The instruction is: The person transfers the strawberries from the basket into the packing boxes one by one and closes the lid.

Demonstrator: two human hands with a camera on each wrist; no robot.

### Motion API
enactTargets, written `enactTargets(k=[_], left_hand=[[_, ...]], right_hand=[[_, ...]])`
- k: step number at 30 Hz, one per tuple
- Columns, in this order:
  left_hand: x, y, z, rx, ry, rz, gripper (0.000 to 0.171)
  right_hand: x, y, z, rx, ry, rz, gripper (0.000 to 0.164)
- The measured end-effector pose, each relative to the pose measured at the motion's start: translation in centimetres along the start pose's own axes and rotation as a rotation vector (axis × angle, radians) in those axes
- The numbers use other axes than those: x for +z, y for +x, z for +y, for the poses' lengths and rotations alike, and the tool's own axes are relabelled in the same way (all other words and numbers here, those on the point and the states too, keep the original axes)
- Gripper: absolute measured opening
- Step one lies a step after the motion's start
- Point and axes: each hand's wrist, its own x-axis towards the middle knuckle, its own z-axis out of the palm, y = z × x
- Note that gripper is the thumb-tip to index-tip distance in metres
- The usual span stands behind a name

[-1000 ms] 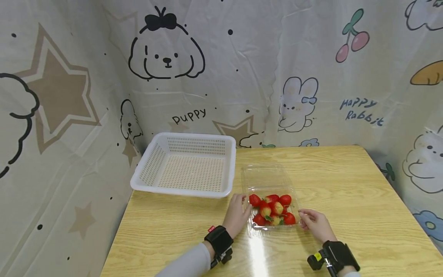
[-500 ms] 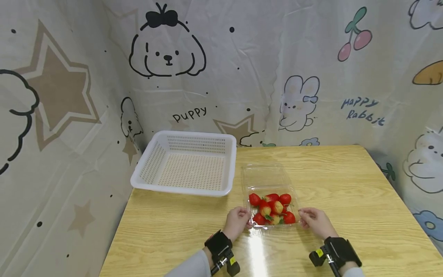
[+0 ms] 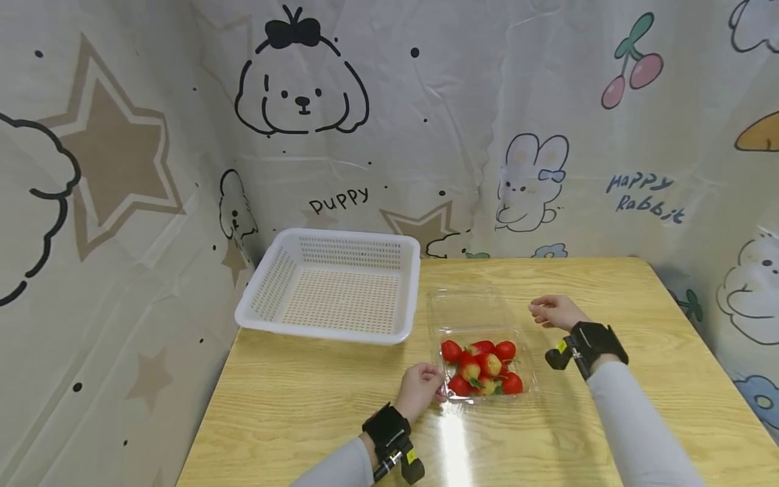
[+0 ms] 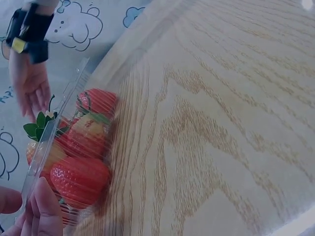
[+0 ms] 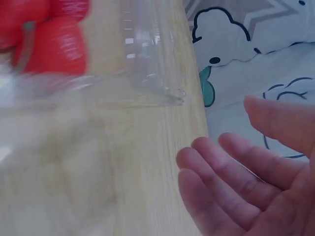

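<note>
A clear plastic clamshell box with its lid folded back holds several red strawberries, some of them pale yellow in part. At the box's near left corner is my left hand. The left wrist view shows its thumb and fingers pinching the clear rim. My right hand hovers right of the lid, apart from the box. Seen from the right wrist, its fingers are spread and loosely bent, with nothing between them.
A white perforated plastic basket stands on the wooden table left of the box, with nothing inside. Behind and to the left hangs a printed curtain. Light glares off the tabletop in front of the box.
My left hand has slid from the box's left side to its near left corner. My right hand has let go of the right edge and moved away from me, beside the lid.
</note>
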Motion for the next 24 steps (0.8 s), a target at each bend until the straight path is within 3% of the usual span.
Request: enactTargets(k=[2,4,9,11,12,15,18,24], left_hand=[[0.0,0.5,-0.9,-0.002,0.001,0.004,0.013],[0.0,0.6,-1.2,0.0,0.002,0.005,0.012],[-0.2,-0.4,0.5,0.012,-0.012,-0.001,0.012],[-0.3,-0.9,1.1,0.012,-0.017,0.0,0.012],[-0.3,-1.0,1.3,0.014,-0.017,0.003,0.012],[-0.3,-1.3,1.6,0.013,-0.02,0.006,0.012],[-0.3,-1.2,1.8,0.012,-0.021,0.003,0.013],[-0.2,-1.1,2.0,-0.003,-0.013,0.008,0.012]], right_hand=[[-0.2,1.5,-0.1,0.03,0.021,-0.008,0.051],[-0.4,3.7,1.5,0.046,0.066,-0.034,0.056],[-0.9,12.5,10.9,0.03,0.278,-0.092,0.057],[-0.4,15.0,13.2,0.076,0.315,-0.076,0.055],[-0.2,16.2,14.5,0.059,0.35,-0.078,0.053],[0.9,16.6,14.1,0.154,0.366,-0.049,0.056],[1.4,16.2,13.3,0.131,0.447,-0.07,0.05],[2.6,9.2,3.8,0.239,0.442,-0.003,0.049]])
